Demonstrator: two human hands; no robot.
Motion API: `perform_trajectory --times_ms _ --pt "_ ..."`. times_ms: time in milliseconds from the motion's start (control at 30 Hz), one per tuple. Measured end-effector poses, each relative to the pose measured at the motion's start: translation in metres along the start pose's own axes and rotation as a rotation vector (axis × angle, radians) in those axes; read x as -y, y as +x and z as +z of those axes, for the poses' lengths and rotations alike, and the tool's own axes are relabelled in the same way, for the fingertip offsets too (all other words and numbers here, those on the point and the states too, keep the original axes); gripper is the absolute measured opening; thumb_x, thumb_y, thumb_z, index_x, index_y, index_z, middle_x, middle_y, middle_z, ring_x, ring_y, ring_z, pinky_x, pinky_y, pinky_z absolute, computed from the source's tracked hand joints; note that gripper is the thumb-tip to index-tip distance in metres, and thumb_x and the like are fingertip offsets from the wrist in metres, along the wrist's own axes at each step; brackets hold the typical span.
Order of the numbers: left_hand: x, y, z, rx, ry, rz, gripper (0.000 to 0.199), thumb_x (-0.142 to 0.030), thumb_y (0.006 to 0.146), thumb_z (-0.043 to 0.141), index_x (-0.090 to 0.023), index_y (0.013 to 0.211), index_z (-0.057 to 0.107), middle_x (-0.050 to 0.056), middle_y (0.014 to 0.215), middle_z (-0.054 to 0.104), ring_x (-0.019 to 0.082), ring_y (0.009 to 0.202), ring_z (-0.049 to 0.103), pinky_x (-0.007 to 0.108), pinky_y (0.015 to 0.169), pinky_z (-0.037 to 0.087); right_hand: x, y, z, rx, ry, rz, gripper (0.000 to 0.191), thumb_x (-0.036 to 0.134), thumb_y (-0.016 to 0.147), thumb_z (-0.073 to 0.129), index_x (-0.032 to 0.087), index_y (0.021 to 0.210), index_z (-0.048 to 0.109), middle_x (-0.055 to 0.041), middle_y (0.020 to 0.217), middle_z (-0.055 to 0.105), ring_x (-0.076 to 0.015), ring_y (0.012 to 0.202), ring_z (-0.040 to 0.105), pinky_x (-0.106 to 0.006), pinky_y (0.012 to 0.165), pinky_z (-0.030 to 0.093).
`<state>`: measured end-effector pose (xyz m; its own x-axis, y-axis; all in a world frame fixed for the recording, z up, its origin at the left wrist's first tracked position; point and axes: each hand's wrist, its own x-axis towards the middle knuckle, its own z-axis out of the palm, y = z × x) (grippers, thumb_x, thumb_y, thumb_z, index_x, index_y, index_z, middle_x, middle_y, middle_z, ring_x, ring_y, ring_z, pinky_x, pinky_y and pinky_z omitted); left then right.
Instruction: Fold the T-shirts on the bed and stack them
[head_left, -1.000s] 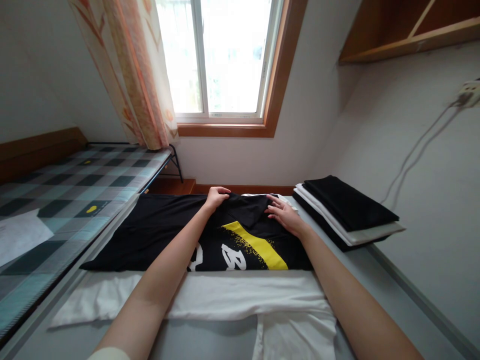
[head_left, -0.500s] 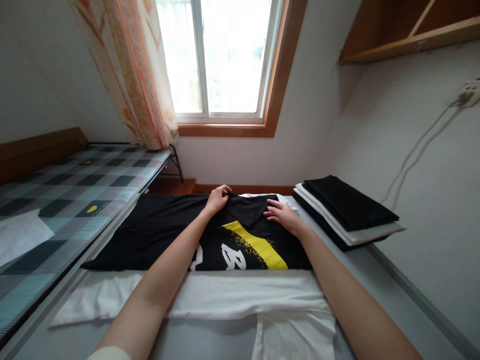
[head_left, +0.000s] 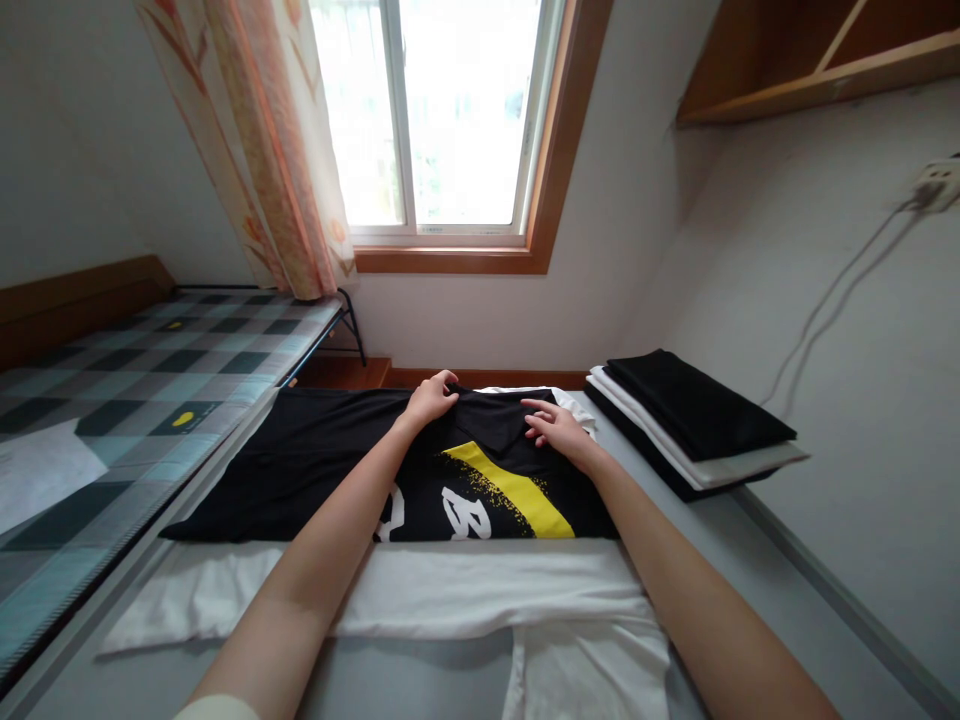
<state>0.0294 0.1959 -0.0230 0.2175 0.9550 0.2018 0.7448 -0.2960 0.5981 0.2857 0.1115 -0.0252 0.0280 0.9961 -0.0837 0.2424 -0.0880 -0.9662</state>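
A black T-shirt (head_left: 315,450) with a yellow band and white lettering lies folded over a white shirt (head_left: 480,590), whose pale cloth shows along the near side and at the far right. My left hand (head_left: 433,398) is at the black T-shirt's far edge, its fingers curled over the cloth with the thumb close by; the fingertips are partly hidden. To its right, my right hand (head_left: 561,432) rests on or just above the black T-shirt, its fingers apart and holding nothing.
On the right, against the wall, sits a stack of folded black and white clothes (head_left: 697,410). A checkered bed (head_left: 225,350) with a white paper (head_left: 45,470) on it stands to the left. Beyond are a window (head_left: 450,120) and a curtain (head_left: 262,150); a wooden shelf (head_left: 817,95) hangs at upper right.
My right hand has shifted slightly left over the black T-shirt, its index finger stretched out more. My left hand has moved only a little left along the far edge.
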Motion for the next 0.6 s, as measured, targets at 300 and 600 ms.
perform_trajectory --times_ms 300,600 --pt "0.009 0.004 -0.006 0.035 -0.03 0.018 0.039 -0.012 0.074 0.069 -0.02 0.112 0.064 0.001 0.081 0.064 0.016 0.076 0.062 0.027 0.074 0.05 -0.001 0.002 0.0 0.021 -0.242 -0.01 0.023 0.018 0.084 0.06 0.015 0.101 0.075 -0.0064 0.081 0.073 -0.0128 0.063 0.063 -0.019 0.051 0.047" --pt "-0.021 -0.007 0.007 0.107 0.002 0.463 0.021 -0.037 0.086 0.062 -0.019 0.077 0.066 -0.001 0.071 0.061 0.013 0.065 0.052 0.025 0.063 0.04 0.002 -0.011 0.015 -0.093 -0.606 -0.509 0.024 0.023 0.088 0.052 0.018 0.094 0.074 -0.0053 0.086 0.063 -0.0152 0.07 0.059 -0.029 0.069 0.049"
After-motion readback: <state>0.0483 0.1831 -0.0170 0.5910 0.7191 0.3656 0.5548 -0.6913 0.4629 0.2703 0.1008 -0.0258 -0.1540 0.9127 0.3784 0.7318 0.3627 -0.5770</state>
